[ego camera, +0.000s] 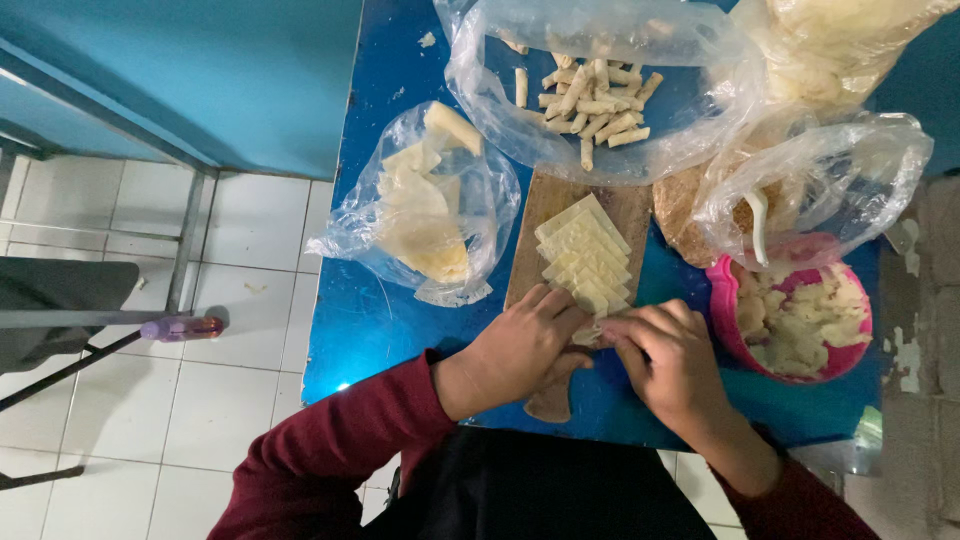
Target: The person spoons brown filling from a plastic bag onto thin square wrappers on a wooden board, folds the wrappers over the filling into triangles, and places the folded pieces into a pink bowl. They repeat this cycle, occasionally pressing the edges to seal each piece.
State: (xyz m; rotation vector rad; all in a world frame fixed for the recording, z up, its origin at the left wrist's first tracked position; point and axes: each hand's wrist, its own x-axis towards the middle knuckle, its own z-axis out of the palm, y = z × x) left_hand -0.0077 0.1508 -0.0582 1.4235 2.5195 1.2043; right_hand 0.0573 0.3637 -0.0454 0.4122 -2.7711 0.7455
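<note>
Pinching one pale wrapper (592,335) at frame center, both hands, left (520,350) and right (668,358), grip it at the near end of the wrapper stack (585,252) on the wooden board (545,215), blue table (370,320)

The light is dim and cool, giving the whole view a bluish cast. A small bright glare spot sits on the blue table (345,385) near its front edge, and the clear plastic bags (480,70) catch soft highlights. Shadows are weak and diffuse. Focus is fairly sharp at centre; the corners look darker and slightly stretched.
</note>
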